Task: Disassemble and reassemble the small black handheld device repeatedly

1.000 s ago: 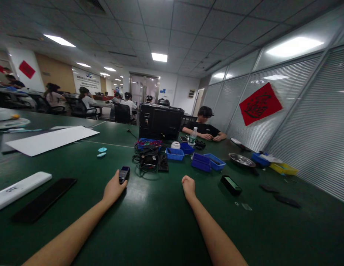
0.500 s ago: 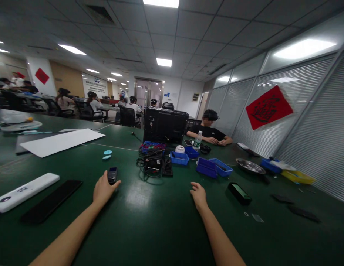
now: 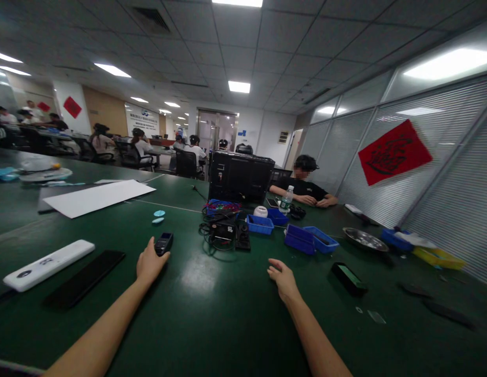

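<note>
My left hand (image 3: 149,263) rests on the green table (image 3: 212,314) with its fingers closed round a small black handheld device (image 3: 164,243) that has a little screen. My right hand (image 3: 281,275) lies on the table about a forearm's length to the right, fingers loosely apart and holding nothing. Nearest to it on the right is a black rectangular block with a green top (image 3: 349,278).
Ahead lie a tangle of cables with a black unit (image 3: 223,231), blue bins (image 3: 311,240), a large black case (image 3: 240,178) and a metal dish (image 3: 363,239). A white bar (image 3: 49,264) and black slab (image 3: 84,278) lie at left. A seated person (image 3: 304,186) works opposite.
The view has swung slightly left and up. My right hand has gone from a fist to loosely spread fingers. My left hand keeps hold of the black device.
</note>
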Action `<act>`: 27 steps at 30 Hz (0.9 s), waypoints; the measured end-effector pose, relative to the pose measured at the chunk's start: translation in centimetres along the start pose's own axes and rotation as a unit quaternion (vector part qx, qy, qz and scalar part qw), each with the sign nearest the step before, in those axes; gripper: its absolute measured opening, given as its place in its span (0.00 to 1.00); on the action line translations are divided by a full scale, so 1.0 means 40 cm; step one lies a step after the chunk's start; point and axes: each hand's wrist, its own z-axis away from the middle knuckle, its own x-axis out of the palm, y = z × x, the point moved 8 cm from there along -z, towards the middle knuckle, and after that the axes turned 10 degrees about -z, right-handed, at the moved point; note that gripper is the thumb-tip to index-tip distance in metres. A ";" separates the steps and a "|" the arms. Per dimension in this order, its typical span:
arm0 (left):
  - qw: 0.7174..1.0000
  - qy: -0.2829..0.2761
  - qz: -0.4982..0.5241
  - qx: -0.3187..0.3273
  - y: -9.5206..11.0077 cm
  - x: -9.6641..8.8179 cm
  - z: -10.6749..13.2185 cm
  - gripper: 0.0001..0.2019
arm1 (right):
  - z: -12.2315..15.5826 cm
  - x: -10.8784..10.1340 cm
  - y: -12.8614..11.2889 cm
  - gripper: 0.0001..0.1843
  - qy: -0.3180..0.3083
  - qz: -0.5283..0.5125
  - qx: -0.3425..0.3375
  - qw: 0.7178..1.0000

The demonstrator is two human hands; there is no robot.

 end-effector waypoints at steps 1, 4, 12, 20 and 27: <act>1.000 0.001 -0.002 0.002 0.002 -0.002 0.001 0.38 | 0.003 0.006 -0.001 0.23 -0.007 -0.004 -0.002 1.000; 1.000 -0.001 -0.006 0.001 0.008 -0.008 0.006 0.38 | 0.010 0.021 -0.007 0.22 -0.019 -0.025 -0.013 0.999; 1.000 -0.013 -0.009 -0.008 0.000 0.000 0.003 0.37 | 0.022 0.039 -0.011 0.22 -0.014 -0.076 -0.001 0.997; 1.000 -0.014 -0.010 -0.007 0.002 -0.005 0.006 0.37 | 0.018 0.029 0.001 0.20 -0.002 -0.046 0.003 0.999; 1.000 -0.019 -0.008 -0.009 0.004 -0.007 0.007 0.37 | 0.025 0.030 -0.013 0.20 0.007 -0.039 -0.001 0.999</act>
